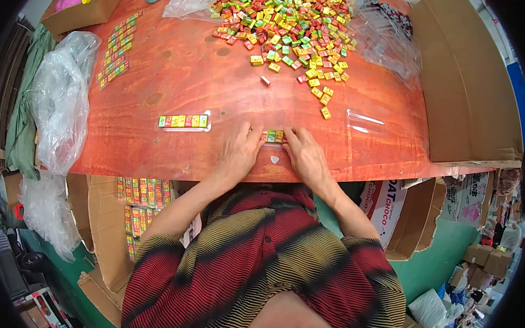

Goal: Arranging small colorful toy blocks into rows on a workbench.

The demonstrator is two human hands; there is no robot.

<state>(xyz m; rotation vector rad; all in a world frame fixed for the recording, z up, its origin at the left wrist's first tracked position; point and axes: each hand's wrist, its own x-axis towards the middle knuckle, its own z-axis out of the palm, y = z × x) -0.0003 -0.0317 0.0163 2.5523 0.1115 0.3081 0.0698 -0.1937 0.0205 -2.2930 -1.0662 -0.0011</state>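
My left hand (240, 153) and my right hand (307, 156) meet near the front edge of the red wooden table. Between them lies a short row of small coloured boxes (274, 136), and the fingers of each hand press on one end of it. What sits under the fingertips is hidden. Clear plastic shows just in front of the row, with a small white piece (274, 160) near it. To the left, a finished-looking row of small boxes (183, 120) lies on a clear plastic bag. One loose red box (265, 81) rests beyond my hands.
A big heap of small boxes (287, 29) covers the far middle. Clear wrappers (365, 122) lie right, beside a tall cardboard box (465, 85). Packed rows (119, 49) lie far left, near a plastic bag (64, 94). Below the edge, a carton (102, 227) holds packed rows.
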